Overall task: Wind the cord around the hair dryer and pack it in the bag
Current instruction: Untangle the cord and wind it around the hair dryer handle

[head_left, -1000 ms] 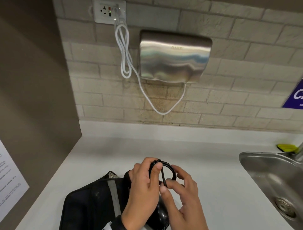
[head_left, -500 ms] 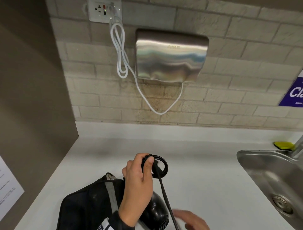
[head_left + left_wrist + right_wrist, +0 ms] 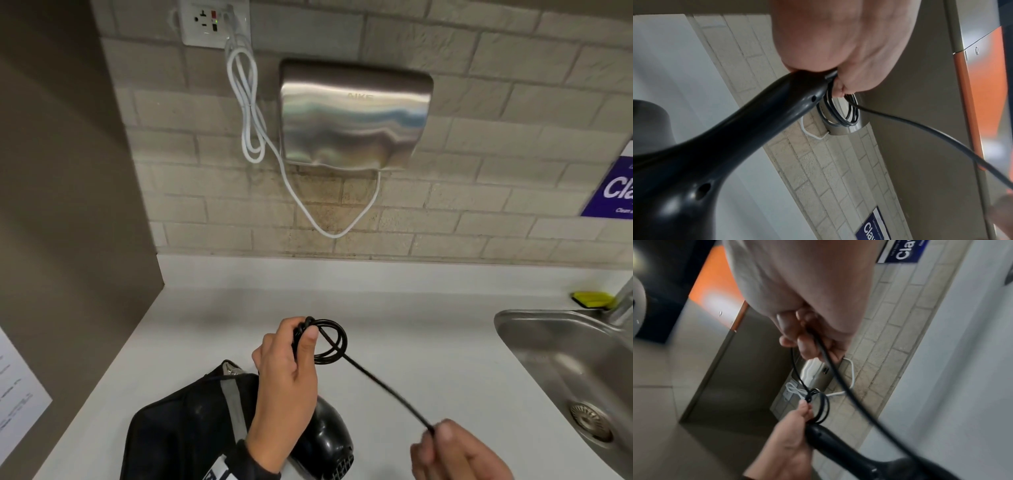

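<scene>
My left hand (image 3: 291,370) grips the handle end of the black hair dryer (image 3: 323,442) together with a small coil of its black cord (image 3: 330,342), thumb pressed on the loops. The left wrist view shows the dryer handle (image 3: 748,126) and the coiled cord (image 3: 840,113) under my fingers. From the coil a straight run of cord (image 3: 387,394) stretches down-right to my right hand (image 3: 452,452), which pinches it. In the right wrist view the right hand (image 3: 809,337) holds the cord (image 3: 838,378) taut. The black bag (image 3: 185,431) lies on the counter under my left forearm.
White counter (image 3: 394,325) runs to a tiled wall with a steel hand dryer (image 3: 352,116), its white cable (image 3: 250,113) and a socket (image 3: 212,20). A steel sink (image 3: 575,363) lies at the right, with a yellow sponge (image 3: 592,298) behind it. A brown partition (image 3: 68,205) stands on the left.
My right hand left the coil and slid down-right along the cord, pulling a length out straight. The left hand keeps hold of handle and coil.
</scene>
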The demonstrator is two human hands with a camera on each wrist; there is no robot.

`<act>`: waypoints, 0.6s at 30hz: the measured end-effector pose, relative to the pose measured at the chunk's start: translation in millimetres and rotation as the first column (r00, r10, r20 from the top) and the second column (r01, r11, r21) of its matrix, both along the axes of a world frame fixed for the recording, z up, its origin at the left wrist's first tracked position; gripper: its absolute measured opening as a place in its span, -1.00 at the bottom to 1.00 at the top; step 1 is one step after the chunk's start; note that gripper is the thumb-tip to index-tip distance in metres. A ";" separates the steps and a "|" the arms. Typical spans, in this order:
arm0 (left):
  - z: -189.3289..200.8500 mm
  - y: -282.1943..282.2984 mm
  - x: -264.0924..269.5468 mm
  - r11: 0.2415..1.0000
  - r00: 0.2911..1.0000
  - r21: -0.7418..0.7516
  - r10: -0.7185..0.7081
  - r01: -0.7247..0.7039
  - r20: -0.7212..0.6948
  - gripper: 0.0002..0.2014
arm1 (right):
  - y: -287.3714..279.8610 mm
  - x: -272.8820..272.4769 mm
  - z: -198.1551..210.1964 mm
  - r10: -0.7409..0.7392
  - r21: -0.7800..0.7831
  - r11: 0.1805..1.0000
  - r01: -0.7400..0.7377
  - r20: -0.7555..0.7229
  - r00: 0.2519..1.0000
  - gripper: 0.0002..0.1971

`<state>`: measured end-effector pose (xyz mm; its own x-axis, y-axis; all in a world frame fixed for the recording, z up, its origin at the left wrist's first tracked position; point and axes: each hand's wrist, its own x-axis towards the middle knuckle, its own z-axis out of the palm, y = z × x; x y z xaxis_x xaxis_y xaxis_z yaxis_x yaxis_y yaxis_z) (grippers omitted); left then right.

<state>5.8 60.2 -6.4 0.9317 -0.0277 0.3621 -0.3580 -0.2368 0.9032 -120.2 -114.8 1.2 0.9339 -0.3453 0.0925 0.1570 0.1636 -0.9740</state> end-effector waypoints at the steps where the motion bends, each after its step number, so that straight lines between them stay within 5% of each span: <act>1: -1.1 0.7 0.6 1.000 1.000 -0.002 0.001 -0.001 -0.001 -0.80 | 17.7 -2.8 -3.5 0.069 -0.055 0.996 -0.071 -0.033 0.997 -0.51; 3: -1.1 1.3 -0.4 1.000 1.000 0.015 0.000 0.000 0.004 -0.82 | 28.3 7.3 -2.7 0.026 -0.191 0.981 -0.041 -0.082 0.996 -0.72; 5: -0.2 -0.2 -4.2 0.999 1.000 0.048 0.001 -0.002 0.003 -0.80 | 31.6 12.5 0.4 0.143 -0.294 0.940 -0.175 -0.127 0.982 -0.85; 8: -0.3 -3.8 -9.9 0.997 1.000 0.079 -0.009 0.009 -0.004 -0.77 | 36.2 25.1 11.2 0.235 -0.474 0.829 -0.297 -0.188 0.954 -0.68; 13: 2.4 -3.9 -10.5 0.999 0.999 0.033 -0.032 0.033 -0.038 -0.77 | 56.0 48.7 20.3 0.170 -0.606 0.765 -0.218 -0.136 0.976 -0.66; 18: -4.2 5.6 -4.1 0.998 0.999 -0.042 0.043 -0.043 -0.010 -0.74 | 67.3 59.4 5.4 0.082 -0.868 0.487 -0.093 -0.060 0.995 -0.65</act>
<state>1.7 65.8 -10.6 0.9350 0.0278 0.3536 -0.3400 -0.2134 0.9159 -60.8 -47.5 6.6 0.9573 -0.0112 0.2890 0.1816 -0.7544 -0.6308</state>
